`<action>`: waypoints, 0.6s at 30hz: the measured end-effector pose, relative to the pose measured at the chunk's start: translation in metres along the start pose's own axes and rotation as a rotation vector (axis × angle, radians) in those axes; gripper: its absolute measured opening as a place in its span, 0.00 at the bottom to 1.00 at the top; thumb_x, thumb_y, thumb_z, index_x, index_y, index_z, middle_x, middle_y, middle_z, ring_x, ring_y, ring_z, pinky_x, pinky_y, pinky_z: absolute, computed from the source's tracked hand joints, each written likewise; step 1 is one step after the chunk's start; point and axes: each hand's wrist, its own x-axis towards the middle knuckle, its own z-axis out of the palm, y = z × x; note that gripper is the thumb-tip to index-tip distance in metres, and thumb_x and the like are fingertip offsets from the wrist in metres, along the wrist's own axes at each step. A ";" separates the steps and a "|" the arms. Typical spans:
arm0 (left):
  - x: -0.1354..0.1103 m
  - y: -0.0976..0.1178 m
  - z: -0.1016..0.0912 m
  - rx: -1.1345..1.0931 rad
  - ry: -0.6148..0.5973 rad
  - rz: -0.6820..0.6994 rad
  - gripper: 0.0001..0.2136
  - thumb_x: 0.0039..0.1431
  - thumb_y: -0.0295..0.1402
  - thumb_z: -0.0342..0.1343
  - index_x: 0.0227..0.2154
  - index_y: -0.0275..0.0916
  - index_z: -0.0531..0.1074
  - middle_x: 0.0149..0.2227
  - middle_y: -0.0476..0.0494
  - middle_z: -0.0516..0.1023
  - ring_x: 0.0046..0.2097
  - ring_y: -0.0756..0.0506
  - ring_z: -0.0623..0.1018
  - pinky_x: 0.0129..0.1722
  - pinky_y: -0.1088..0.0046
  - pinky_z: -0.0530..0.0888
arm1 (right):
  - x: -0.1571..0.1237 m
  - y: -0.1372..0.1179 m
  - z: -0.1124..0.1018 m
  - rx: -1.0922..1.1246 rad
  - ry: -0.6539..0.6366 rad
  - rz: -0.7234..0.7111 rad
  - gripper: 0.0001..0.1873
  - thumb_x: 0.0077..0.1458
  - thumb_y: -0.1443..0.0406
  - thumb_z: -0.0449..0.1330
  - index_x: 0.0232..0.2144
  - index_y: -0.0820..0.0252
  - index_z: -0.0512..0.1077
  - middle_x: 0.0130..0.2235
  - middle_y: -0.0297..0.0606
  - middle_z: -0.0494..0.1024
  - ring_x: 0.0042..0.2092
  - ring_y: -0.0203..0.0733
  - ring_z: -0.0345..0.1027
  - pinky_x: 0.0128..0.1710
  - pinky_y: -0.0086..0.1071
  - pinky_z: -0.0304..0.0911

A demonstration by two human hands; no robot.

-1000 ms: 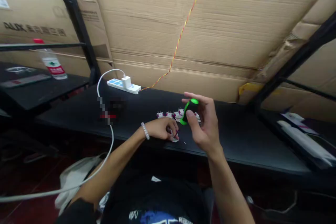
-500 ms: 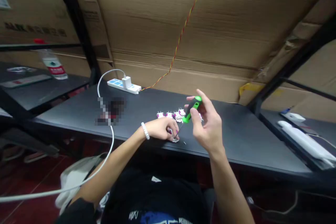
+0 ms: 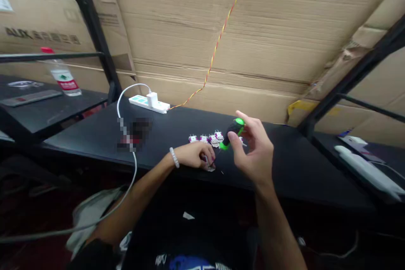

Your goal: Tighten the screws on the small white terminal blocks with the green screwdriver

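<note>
The right hand [image 3: 255, 152] pinches a screwdriver [image 3: 233, 132] between thumb and fingertips, its smooth black handle banded in glossy green, the other fingers loosely spread. Its long axis slants above the matte black desk [image 3: 300, 164], the rounded green butt up and right, the thin dark shaft down and left toward a small white part [image 3: 209, 168] under the left hand [image 3: 194, 155]. Those fingers curl together over the part, their exact grip hidden. A beaded bracelet [image 3: 174, 157] circles that wrist; a row of small white-and-magenta pieces [image 3: 205, 138] lies just beyond.

Left hand [image 3: 193, 155] low, right hand [image 3: 255, 148] raised
</note>
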 end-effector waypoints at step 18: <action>-0.002 0.001 -0.009 0.062 -0.076 0.070 0.13 0.57 0.24 0.70 0.46 0.39 0.83 0.50 0.41 0.83 0.52 0.43 0.80 0.51 0.71 0.75 | -0.005 0.012 -0.010 -0.017 0.139 0.035 0.26 0.63 0.61 0.65 0.62 0.54 0.74 0.49 0.43 0.77 0.44 0.44 0.75 0.43 0.39 0.76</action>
